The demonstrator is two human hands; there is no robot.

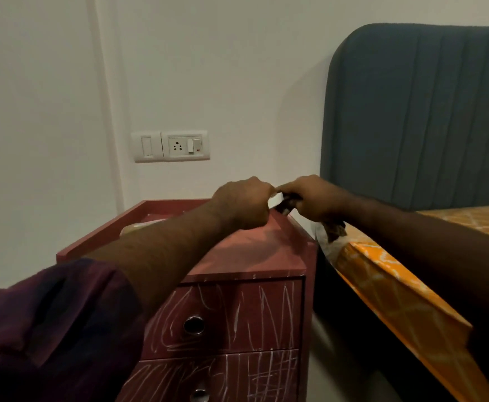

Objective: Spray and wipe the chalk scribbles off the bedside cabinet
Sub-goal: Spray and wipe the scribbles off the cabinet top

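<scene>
Both my hands meet over the back right corner of the bedside cabinet.

My left hand (241, 203) and right hand (314, 198) are curled shut together around a small pale and dark thing (282, 202) between them; I cannot tell what it is or which way it points. A dark cloth (334, 229) hangs below my right hand. The red cabinet (254, 250) stands upright between the wall and the bed (397, 297), its drawer fronts facing me, covered in white chalk scribbles (254, 314). A wall socket (171, 145) sits above.
</scene>
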